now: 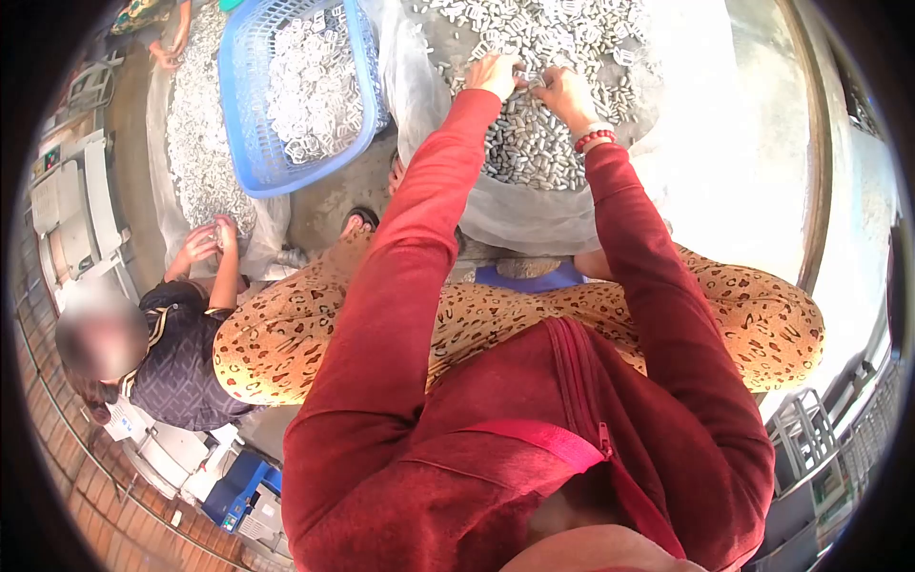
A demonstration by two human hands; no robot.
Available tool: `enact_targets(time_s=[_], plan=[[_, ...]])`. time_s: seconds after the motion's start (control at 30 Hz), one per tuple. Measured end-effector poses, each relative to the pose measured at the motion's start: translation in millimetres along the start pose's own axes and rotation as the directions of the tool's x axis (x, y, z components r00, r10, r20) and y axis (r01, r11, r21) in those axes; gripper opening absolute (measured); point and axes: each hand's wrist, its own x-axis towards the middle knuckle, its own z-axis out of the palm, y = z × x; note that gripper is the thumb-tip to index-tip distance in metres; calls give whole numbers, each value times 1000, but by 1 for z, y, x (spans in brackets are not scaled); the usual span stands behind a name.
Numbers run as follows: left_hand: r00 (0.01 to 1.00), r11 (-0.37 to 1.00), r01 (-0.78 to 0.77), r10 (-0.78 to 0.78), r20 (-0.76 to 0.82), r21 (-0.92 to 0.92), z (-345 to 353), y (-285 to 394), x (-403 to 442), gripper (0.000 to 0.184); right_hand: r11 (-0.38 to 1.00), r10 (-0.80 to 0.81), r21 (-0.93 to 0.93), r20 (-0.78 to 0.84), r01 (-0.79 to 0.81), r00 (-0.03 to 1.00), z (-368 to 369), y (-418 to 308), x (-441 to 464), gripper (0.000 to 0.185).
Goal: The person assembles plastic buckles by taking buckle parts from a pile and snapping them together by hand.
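My left hand (pixel 498 76) and my right hand (pixel 569 98) come close together over a heap of small silvery metal pieces (pixel 534 143). Fingers of both hands are closed in a pinch, with a small pale metal piece (pixel 533 78) between them; its exact shape is too small to make out. A red bead bracelet (pixel 595 136) circles my right wrist. Beneath the heap lies a clear plastic sheet (pixel 515 221), its near edge bunched up. Some frame-shaped buckle pieces (pixel 624 57) lie among the loose ones.
A blue plastic basket (pixel 229 114) holding many pale buckles (pixel 310 86) stands left of my heap. Beyond it is another long heap (pixel 195 143) on plastic. A co-worker (pixel 181 353) sits at the left, hands over that heap; another person's hand (pixel 170 52) shows farther up.
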Motion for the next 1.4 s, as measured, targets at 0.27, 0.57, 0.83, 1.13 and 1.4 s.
enact_targets(time_s=[0.27, 0.57, 0.83, 1.13, 1.4], plan=[[906, 388, 411, -74, 417, -825, -73, 1, -15, 20, 120, 58, 979, 156, -162, 986, -46, 25, -10, 14], [896, 340, 423, -294, 332, -840, -44, 13, 8, 34, -179, -107, 944, 262, -278, 959, -76, 0, -8, 40], [992, 980, 126, -127, 2, -152, -4, 27, 16, 28, -266, 36, 930, 273, -254, 961, -79, 14, -12, 28], [952, -490, 217, -83, 293, -844, -110, 3, -4, 24, 988, 26, 154, -79, -13, 997, -49, 4, 60, 36], [869, 750, 486, -468, 159, -448, -61, -40, 39, 38, 997, 24, -76, 165, -12, 986, -20, -3, 45, 34]])
